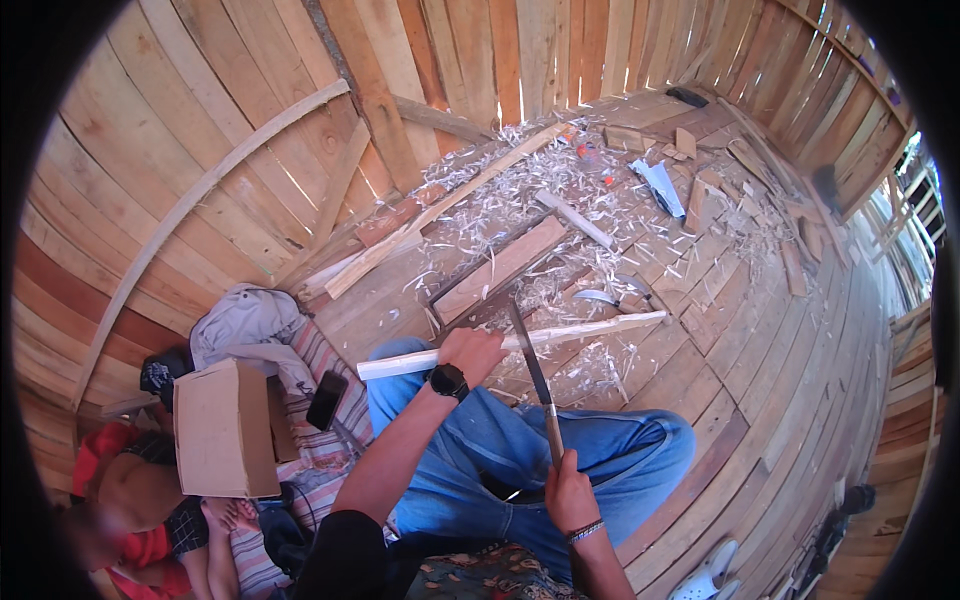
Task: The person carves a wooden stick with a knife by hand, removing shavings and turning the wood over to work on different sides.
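I sit with my legs, in blue jeans, folded on a plank floor. Across my lap and out over the floor lies a long, pale, whittled wooden stick (595, 329). My left hand (473, 355) is closed around the stick near its left end, and a black watch is on that wrist. My right hand (572, 498) grips the handle of a machete (530, 358). Its dark blade points away from me and crosses the stick just right of my left hand. Whether the edge touches the wood I cannot tell.
Curly wood shavings (510, 190) cover the floor ahead. A reddish plank (505, 268) and a long pole (440, 212) lie there too. At left are a cardboard box (222, 425), a phone (327, 400) and a seated person (140, 490). A light clog (706, 572) sits at lower right.
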